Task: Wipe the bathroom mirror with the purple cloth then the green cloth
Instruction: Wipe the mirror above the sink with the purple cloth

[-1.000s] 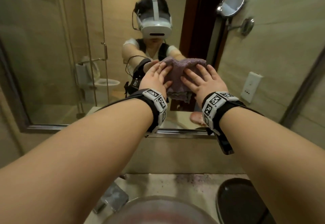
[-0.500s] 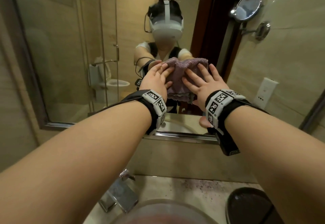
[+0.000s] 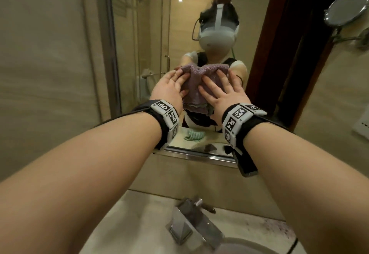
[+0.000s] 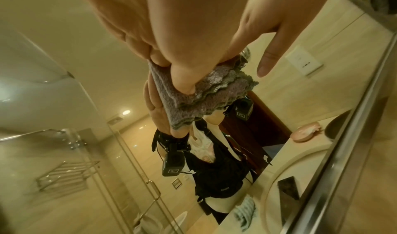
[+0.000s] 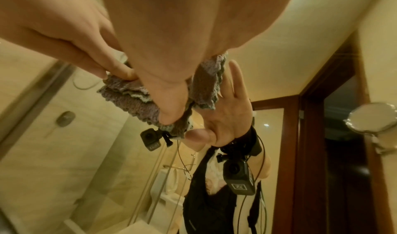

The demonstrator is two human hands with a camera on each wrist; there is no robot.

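Observation:
Both my hands press the folded purple cloth (image 3: pixel 194 88) flat against the bathroom mirror (image 3: pixel 147 34), low and left of its middle. My left hand (image 3: pixel 169 90) covers the cloth's left side and my right hand (image 3: pixel 219 94) its right side, fingers straight and spread. In the left wrist view the left hand (image 4: pixel 182 78) has its thumb on the purple cloth (image 4: pixel 214 100). The right wrist view shows the right hand (image 5: pixel 167 93) on the purple cloth (image 5: pixel 128 98), thumb laid over it. The green cloth (image 3: pixel 194 135) shows only as a reflection, lying on the counter.
A square chrome faucet (image 3: pixel 191 225) stands below my arms behind the basin (image 3: pixel 249 247). The mirror's metal bottom frame (image 3: pixel 199 155) runs just under my wrists. A round magnifying mirror (image 3: pixel 347 10) and a wall socket (image 3: pixel 362 126) are on the right wall.
Both hands have slid the purple cloth leftward across the mirror, closer to its left frame. My view has swung left with them, and the faucet has come into sight.

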